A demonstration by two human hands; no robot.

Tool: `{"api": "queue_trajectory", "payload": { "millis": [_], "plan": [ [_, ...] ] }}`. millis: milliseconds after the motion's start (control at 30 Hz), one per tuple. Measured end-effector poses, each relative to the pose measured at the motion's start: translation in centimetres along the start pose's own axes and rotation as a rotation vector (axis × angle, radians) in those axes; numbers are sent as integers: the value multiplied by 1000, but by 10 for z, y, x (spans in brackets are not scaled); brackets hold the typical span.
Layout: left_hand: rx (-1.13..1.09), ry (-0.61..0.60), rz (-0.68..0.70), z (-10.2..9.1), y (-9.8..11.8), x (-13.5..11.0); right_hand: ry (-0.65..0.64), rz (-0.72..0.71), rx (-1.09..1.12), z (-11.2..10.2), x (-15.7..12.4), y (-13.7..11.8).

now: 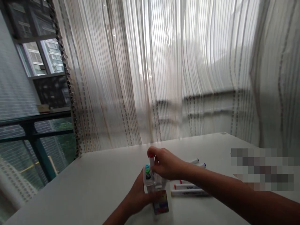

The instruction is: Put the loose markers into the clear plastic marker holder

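My left hand [138,197] is wrapped round a clear plastic case [161,203], which has a dark, colourful label on its front. Inside the case's open top stand a few markers, their blue, green and dark ends [147,171] showing. Between the fingers of my right hand [167,162] is a white marker [152,162] with a red end, held upright over the case's opening. Its lower end is hidden, so I cannot tell how deep it sits. To the right, partly under my right forearm, several white markers [191,192] lie on the table.
The white table [98,181] reaches back to a striped sheer curtain [164,68]. A dark railing [35,134] and a window [42,57] are at the left. A blurred-out patch [264,168] hides part of the right side.
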State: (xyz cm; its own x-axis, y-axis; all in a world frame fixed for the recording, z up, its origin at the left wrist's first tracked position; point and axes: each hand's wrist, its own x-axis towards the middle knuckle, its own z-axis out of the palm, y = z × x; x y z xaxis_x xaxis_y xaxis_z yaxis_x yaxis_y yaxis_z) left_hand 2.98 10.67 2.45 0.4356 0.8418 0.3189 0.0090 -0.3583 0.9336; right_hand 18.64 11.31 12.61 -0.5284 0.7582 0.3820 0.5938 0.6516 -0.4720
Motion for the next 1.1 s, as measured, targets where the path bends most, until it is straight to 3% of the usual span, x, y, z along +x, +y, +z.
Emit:
{"api": "queue_trajectory", "payload": {
  "millis": [133,367,500,600,700,933,1100],
  "plan": [
    [-14,24,41,8,-12,8,24,-75,-47,0,-4,12],
    [107,92,56,12,-21,-8,159,-139,87,-8,-24,14],
    [121,93,9,7,-19,-13,315,6,80,-12,-46,37],
    [132,78,-16,6,-20,-15,194,200,-104,4,-60,64],
    [157,69,5,7,-23,-15,65,280,-196,25,-66,86],
    [269,142,41,5,-20,-11,-143,232,-338,44,-75,98],
    [2,98,25,11,-14,0,-231,116,-447,54,-79,86]
  ]
}}
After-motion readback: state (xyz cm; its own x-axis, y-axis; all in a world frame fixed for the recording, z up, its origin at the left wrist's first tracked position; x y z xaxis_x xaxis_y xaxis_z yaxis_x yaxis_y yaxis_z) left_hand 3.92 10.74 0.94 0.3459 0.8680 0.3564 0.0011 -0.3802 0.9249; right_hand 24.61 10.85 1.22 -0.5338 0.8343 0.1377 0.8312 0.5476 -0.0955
